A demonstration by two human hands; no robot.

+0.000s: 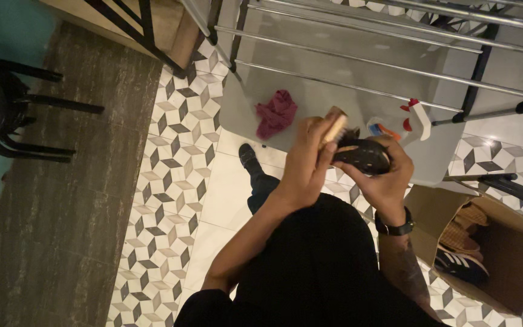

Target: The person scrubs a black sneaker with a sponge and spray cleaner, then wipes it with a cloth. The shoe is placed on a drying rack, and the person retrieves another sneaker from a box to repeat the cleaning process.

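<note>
Grey tray (237, 115) on patterned floor, ahead of the person. Black shoe (363, 155) held over its near edge, long axis left-right, sole facing up. Right hand (388, 178) cups the shoe from beneath, fingers wrapped. Left hand (305, 163) clenched on a wooden brush (335, 128), bristles touching the shoe's left end.

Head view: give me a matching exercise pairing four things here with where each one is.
Things:
1. brush
2. black shoe
3. red cloth
4. striped sneaker

Places:
A. inside the cardboard box
B. in the left hand
C. lying on the grey tabletop
D. in the right hand

Pairs: 1-B, 2-D, 3-C, 4-A
</note>
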